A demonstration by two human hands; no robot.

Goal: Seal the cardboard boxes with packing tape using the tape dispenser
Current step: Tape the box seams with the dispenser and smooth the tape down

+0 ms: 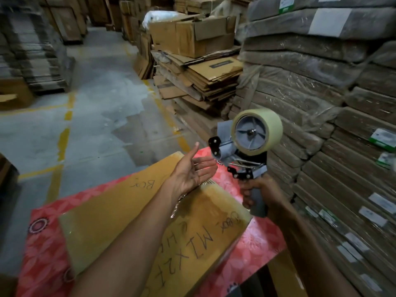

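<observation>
- Right hand grips grey tape dispenser handle, upright, beside brown handwritten cardboard box.
- Left hand open, palm up, above box.
- Shrink-wrapped flat cardboard stacks close right; pink patterned sheet under box.

Above the cardboard box, the left hand and right hand are showing bare, as are both forearms.
</observation>
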